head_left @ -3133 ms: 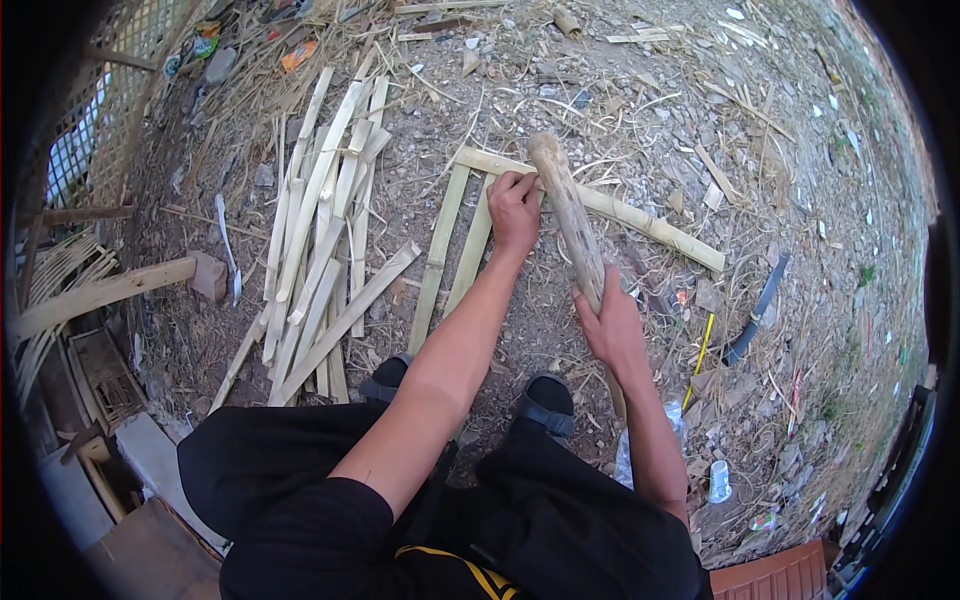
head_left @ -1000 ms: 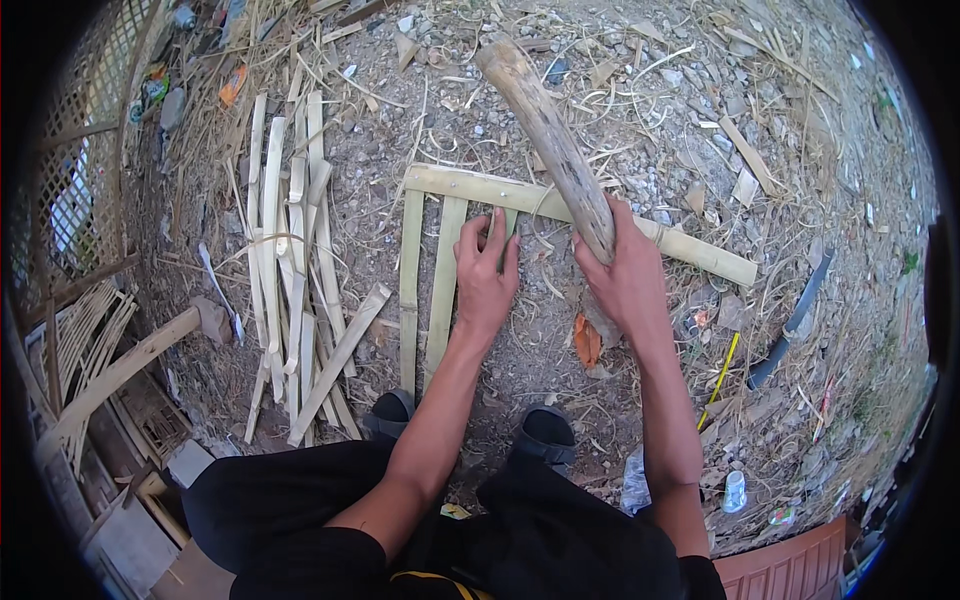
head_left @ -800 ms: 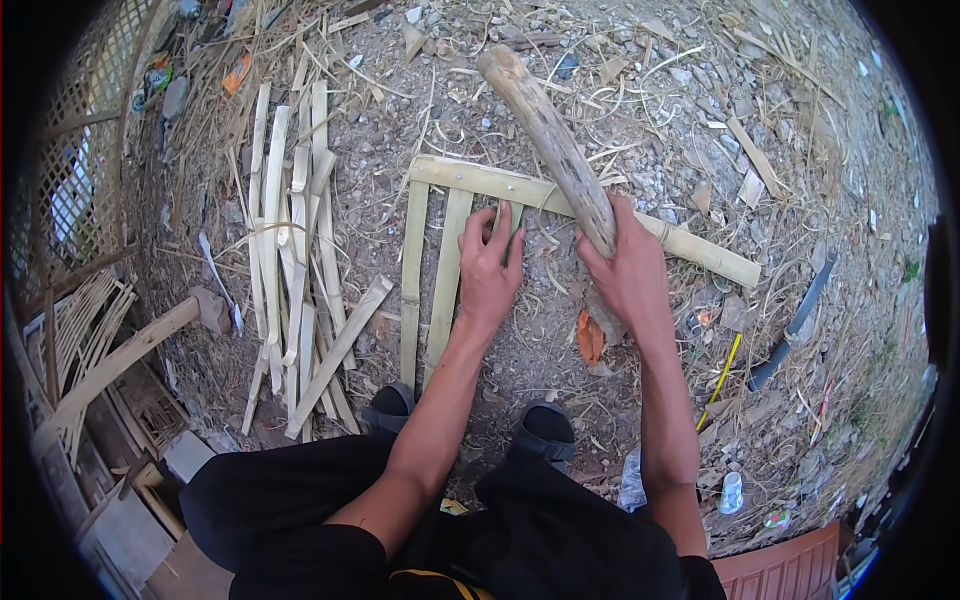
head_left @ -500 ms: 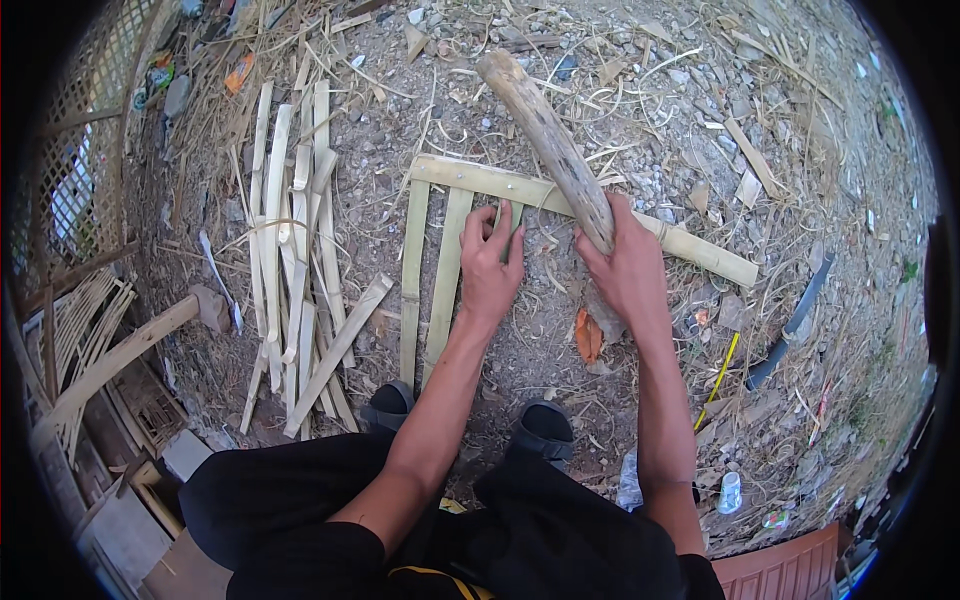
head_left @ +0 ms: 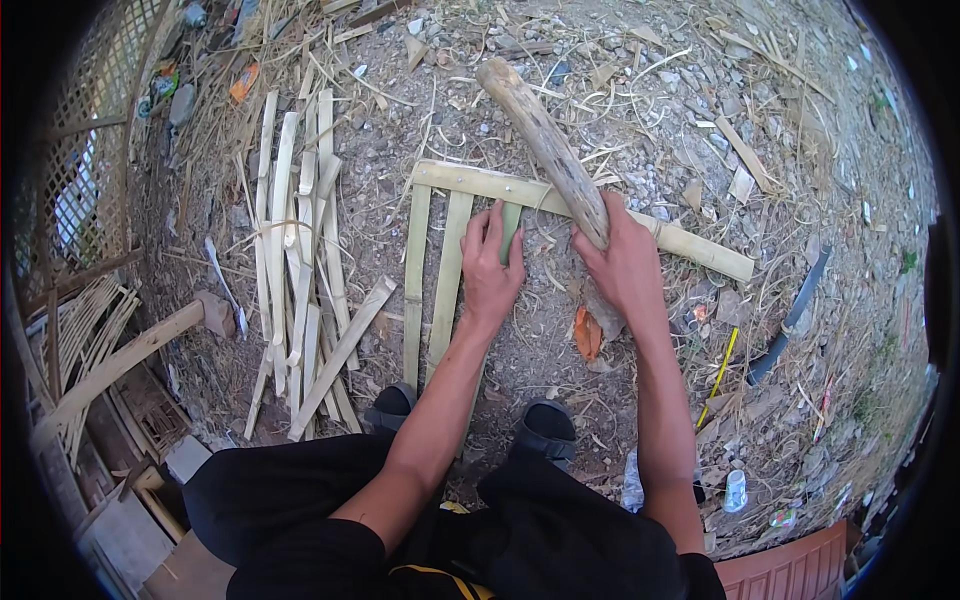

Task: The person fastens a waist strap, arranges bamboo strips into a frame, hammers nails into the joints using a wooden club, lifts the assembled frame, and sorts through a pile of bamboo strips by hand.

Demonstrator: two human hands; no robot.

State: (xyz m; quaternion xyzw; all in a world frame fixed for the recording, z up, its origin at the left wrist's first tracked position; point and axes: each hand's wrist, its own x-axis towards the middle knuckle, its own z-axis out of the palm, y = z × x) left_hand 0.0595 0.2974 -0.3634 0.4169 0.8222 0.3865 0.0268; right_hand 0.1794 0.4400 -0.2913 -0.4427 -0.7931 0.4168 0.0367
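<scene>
**Hands on a bamboo frame, wooden club gripped in the right**

The person squats on bare, littered ground (head_left: 640,110), both forearms reaching forward from the lower edge of the view. The right hand (head_left: 625,265) is clenched around the lower end of a thick, rough wooden club (head_left: 545,145), which slants up and to the left, away from the body, its blunt far end lifted over the gravel. The club crosses above a long bamboo crosspiece (head_left: 690,243) that runs from upper left down to the right.

The left hand (head_left: 490,275) lies released, fingers spread, palm down on the upright bamboo slat (head_left: 508,222) that meets the crosspiece just beside the club. Two more bamboo slats sit parallel to its left: one (head_left: 449,275) touching the heel of the left hand, the other (head_left: 415,280) just beyond it, both butting against the crosspiece at their far ends.

Further left lies a loose pile of split bamboo strips (head_left: 295,270), roughly parallel, with one strip (head_left: 340,355) slanting across its near end. A woven lattice panel (head_left: 95,150) stands at the left edge, and a pale wooden pole (head_left: 115,365) angles out below it.

Near the right wrist an orange scrap (head_left: 587,335) rests on the dirt. A thin yellow rod (head_left: 720,375) and a dark flat bar (head_left: 795,315) lie to the right, well apart from the frame. Two dark sandals (head_left: 545,430) show beneath the forearms.
</scene>
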